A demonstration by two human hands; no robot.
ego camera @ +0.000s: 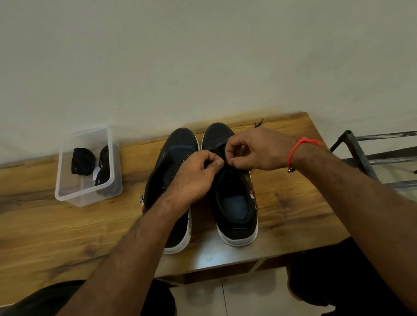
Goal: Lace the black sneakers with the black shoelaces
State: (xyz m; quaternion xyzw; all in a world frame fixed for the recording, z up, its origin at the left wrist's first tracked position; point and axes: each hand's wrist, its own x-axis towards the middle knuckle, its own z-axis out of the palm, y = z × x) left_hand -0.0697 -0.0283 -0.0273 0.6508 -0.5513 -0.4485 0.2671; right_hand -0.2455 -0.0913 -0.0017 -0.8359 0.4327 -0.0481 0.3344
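While both hands point(196, 176) point(256, 152) pinch a lace, sneakers point(233, 203) on wooden table point(35, 236), plain wall point(181, 38), tiled floor point(228, 314)

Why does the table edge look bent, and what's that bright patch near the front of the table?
Head view: the wide-angle lens bows the wooden table, so its far edge curves. The bright patch is glare on the glossy wood below the right sneaker. Light is soft and dim; the black shoelace pinched between left hand and right hand blends into the dark shoe.
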